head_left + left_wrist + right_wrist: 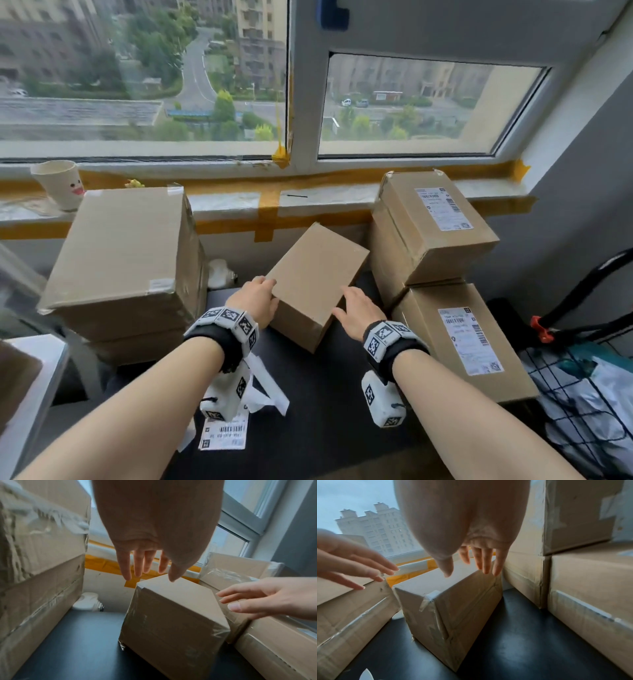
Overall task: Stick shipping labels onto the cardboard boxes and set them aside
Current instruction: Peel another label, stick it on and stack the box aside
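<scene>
A small plain cardboard box with no label on its top stands on the black table, turned at an angle. My left hand is at its near left corner, fingers straight, the thumb over the top edge. My right hand is at the near right side, fingers also straight. In the left wrist view the left hand hangs spread over the box. The right wrist view shows the right hand spread above the box. A loose shipping label lies on the table under my left wrist.
Two labelled boxes are stacked at the right. A tall stack of large plain boxes stands at the left. White backing strips lie by the label. A cup sits on the windowsill, and a wire basket stands at far right.
</scene>
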Tool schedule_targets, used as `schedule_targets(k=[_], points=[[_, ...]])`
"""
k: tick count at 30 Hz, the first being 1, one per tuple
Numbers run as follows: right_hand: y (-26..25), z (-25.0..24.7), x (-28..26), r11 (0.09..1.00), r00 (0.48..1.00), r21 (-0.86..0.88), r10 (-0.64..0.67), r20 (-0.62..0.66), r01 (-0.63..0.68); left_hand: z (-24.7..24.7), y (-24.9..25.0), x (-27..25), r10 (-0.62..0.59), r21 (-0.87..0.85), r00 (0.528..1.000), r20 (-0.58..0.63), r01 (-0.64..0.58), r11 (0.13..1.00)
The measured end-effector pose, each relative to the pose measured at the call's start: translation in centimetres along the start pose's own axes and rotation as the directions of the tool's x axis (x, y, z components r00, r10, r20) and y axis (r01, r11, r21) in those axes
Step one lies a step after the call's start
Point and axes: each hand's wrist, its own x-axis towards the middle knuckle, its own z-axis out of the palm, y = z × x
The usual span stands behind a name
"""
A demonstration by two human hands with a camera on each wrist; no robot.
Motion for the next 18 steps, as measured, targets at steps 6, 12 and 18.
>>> schedule_targets(k=[6, 12, 18], points=[[0.4, 1.0, 3.1, 0.871, 0.983, 0.459, 0.182, 0.035, -0.178, 0.9, -1.3, 3.6, -0.093, -0.185, 0.995, 0.026, 0.096, 0.978], [1.3, 2.0, 4.7, 0.716, 0.979, 0.677, 0.199, 0.040, -0.173, 1.2, -0.7, 5.3, -0.205, -0.331, 0.978, 0.050, 0.210, 0.920], [1.9, 2.1, 4.4, 0.666, 0.986, 0.735, 0.166, 0.016, -0.124, 2.5, -0.8, 4.2, -0.291, -0.597, 0.956, 0.027, 0.249, 0.762]])
